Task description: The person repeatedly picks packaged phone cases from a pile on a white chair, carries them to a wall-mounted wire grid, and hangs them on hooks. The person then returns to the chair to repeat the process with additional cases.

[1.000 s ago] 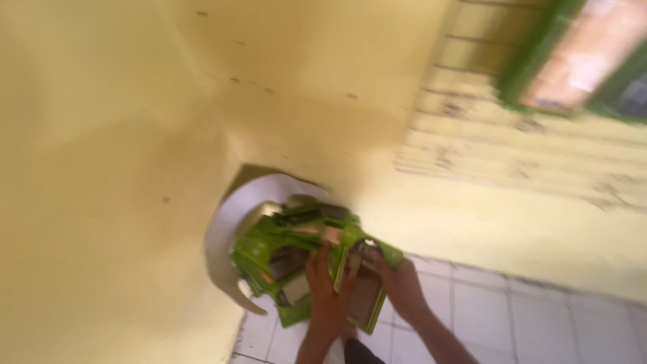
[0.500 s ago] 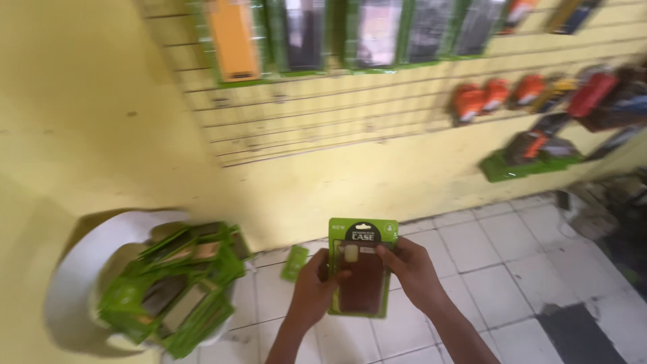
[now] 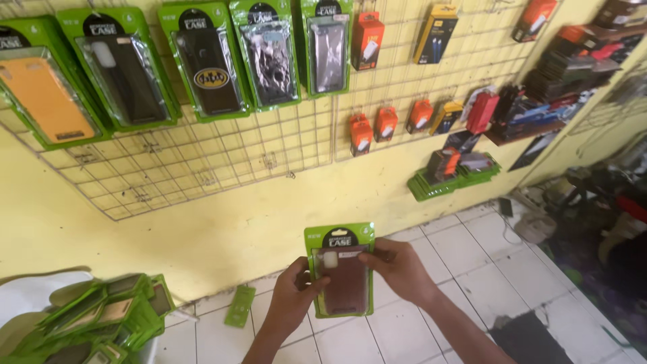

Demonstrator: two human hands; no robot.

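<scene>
- Head view: a green packaged phone case (image 3: 340, 271) is held upright above the white tiled floor (image 3: 465, 249), below the wire grid (image 3: 202, 162) on the yellow wall.
- Its left edge is gripped by the left hand (image 3: 291, 296).
- Its right edge is pinched by the right hand (image 3: 403, 269).
- A heap of green packages (image 3: 101, 317) lies at lower left.

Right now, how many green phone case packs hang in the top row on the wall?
5: orange case, dark grey, black with yellow emblem, patterned, grey. More may hang beyond the left edge.
</scene>
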